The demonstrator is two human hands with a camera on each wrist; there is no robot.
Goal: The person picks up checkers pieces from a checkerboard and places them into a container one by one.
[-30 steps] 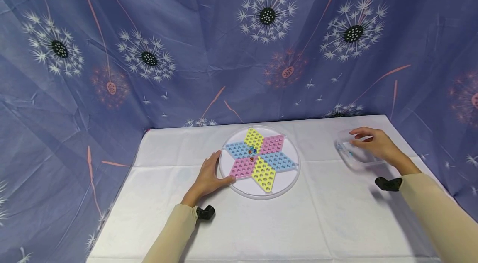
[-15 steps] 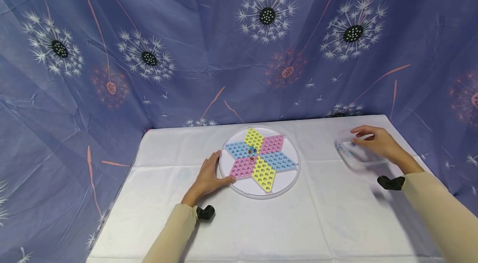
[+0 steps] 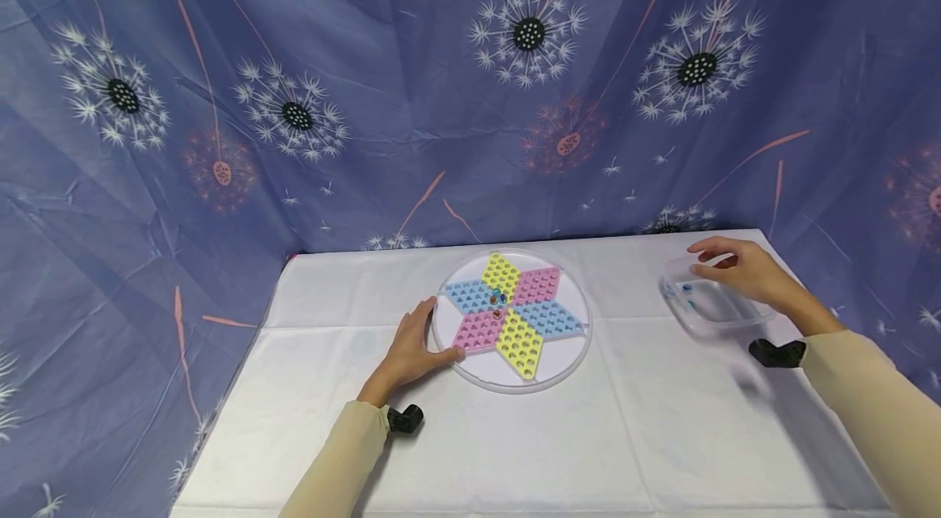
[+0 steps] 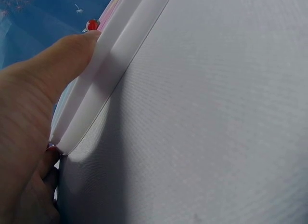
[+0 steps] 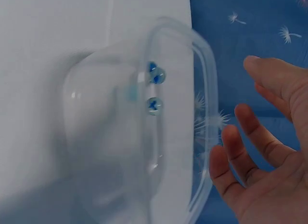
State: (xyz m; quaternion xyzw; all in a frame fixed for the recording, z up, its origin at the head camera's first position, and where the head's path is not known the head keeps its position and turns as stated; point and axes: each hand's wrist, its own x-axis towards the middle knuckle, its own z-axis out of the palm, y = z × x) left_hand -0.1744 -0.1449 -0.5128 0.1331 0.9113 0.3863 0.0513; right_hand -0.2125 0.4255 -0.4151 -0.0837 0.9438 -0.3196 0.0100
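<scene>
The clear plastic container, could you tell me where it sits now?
In the head view the clear plastic container sits on the white table at right, under the right hand, right of the star board.

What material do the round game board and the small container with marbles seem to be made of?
The round game board looks like white plastic with a smooth, slightly glossy moulded rim and coloured perforated star panels. The small container seems clear, glossy plastic, because the cloth shows through its walls. The marbles inside look like clear glass with blue cores, though they could be plastic.
</scene>
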